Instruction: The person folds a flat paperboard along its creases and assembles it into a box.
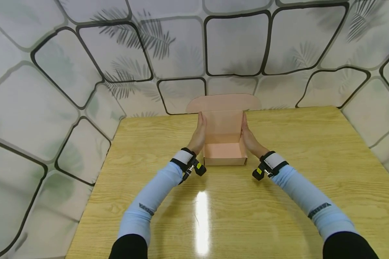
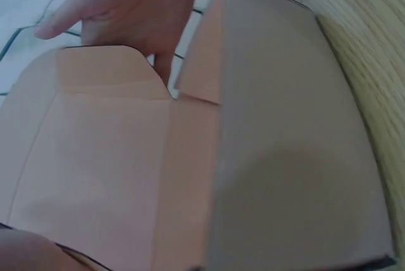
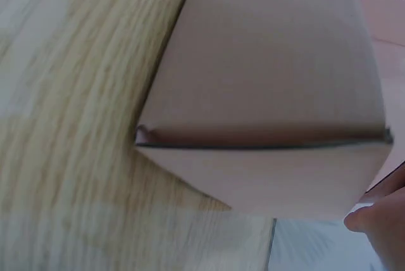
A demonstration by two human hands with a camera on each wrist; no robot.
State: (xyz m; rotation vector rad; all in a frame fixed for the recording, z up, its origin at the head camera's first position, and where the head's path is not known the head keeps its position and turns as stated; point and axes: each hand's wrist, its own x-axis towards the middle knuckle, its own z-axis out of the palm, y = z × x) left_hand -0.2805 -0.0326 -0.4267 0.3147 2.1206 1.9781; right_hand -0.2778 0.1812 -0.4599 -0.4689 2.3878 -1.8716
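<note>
A pink cardboard mailer box [image 1: 225,162] stands on the table with its lid [image 1: 223,120] raised at the back and a round-cornered front flap [image 1: 223,102] spread above it. My left hand [image 1: 199,135] lies along the left side of the lid, fingers straight and pointing up. Along the lid's right side rests my right hand [image 1: 250,138], its fingers also straight. A folded side flap [image 2: 101,68] of the lid shows beside the right hand in the left wrist view. The right wrist view has the box's brown-pink outer wall [image 3: 266,56] close up, with the right thumb at the lid's edge.
The box sits near the far edge of the light wooden table [image 1: 240,208]. Behind it hangs a pale curtain [image 1: 181,46] with dark outlines and leaf prints. Each wrist carries a strapped camera.
</note>
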